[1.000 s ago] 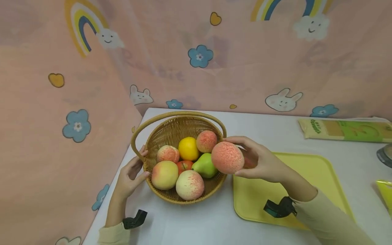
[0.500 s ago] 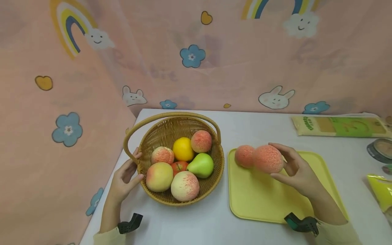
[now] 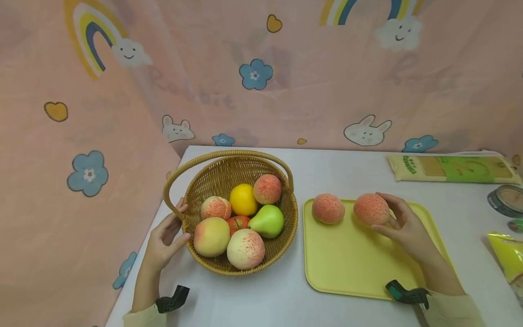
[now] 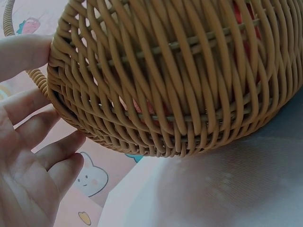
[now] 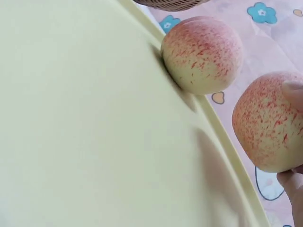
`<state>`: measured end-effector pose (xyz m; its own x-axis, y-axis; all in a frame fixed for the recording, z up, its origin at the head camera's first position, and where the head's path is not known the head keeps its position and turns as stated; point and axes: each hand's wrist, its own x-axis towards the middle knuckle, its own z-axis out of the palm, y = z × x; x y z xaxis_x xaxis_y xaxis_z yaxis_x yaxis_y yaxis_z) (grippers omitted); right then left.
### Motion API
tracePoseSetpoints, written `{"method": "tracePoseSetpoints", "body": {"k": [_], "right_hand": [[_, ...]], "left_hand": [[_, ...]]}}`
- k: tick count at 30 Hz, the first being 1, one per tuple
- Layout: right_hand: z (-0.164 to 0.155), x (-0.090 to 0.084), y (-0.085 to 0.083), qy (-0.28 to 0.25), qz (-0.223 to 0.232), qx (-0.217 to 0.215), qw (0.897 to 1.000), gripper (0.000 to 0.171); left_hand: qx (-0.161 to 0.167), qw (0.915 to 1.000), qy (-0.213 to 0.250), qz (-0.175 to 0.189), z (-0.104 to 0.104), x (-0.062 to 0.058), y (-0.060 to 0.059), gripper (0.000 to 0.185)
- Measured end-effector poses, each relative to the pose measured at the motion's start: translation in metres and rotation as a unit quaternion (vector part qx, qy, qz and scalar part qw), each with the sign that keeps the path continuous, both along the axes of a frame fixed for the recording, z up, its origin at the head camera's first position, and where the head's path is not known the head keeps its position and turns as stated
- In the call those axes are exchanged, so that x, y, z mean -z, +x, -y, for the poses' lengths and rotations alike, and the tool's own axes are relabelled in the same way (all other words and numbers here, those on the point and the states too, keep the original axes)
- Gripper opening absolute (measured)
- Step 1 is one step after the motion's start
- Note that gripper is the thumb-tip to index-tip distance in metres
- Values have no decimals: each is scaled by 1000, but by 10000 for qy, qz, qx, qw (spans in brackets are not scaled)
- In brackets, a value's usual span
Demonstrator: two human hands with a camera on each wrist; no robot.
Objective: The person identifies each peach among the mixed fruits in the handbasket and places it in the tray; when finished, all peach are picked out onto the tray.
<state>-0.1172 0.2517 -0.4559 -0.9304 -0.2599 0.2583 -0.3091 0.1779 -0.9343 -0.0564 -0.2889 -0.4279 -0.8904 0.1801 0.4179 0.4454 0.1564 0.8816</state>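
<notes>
A wicker basket point(image 3: 239, 271) tips its opening toward me, and my left hand point(image 3: 161, 245) rests at its left rim. In the left wrist view, that hand's relaxed thumb and fingertips touch the woven edge. My right hand point(image 3: 406, 225) grips a speckled pink peach point(image 3: 371, 209) just above the far side of a yellow tray point(image 3: 355, 268). In the right wrist view, thumb and fingers hold the peach point(image 5: 267, 125) from its right. A second peach point(image 3: 328, 209) lies at the tray's far left corner.
In the basket are several peaches point(image 3: 246, 249), a yellow round fruit point(image 3: 243, 200), a green pear point(image 3: 267, 221) and a red apple point(image 3: 238, 224). A long green package point(image 3: 453, 169), a round tin point(image 3: 506, 200) and a yellow packet point(image 3: 508, 254) lie at the right.
The peach in the right hand has moved from beside the basket rightward over the tray, then lower, exposing the other peach and pear. The left hand stays at the basket; the view shifted slightly.
</notes>
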Motion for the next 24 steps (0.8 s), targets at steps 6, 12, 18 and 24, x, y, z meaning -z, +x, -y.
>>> {"method": "tracePoseSetpoints", "body": {"k": [6,12,18,24], "right_hand": [[1,4,-3,-20,81,-78,9999,76],[-3,10,-5,-94,167,-142,9997,76],[-9,16,-7,-130,319,-380,9987,76],[-12,17,-5,260,350,-445,9981,79]], "left_hand": [[10,10000,34,-84,1,2,1,60],[43,9997,34,-243,1,4,0,60],[25,9997,48,-221,2,4,0,60],[69,9998,58,-177,0,4,-3,59]]}}
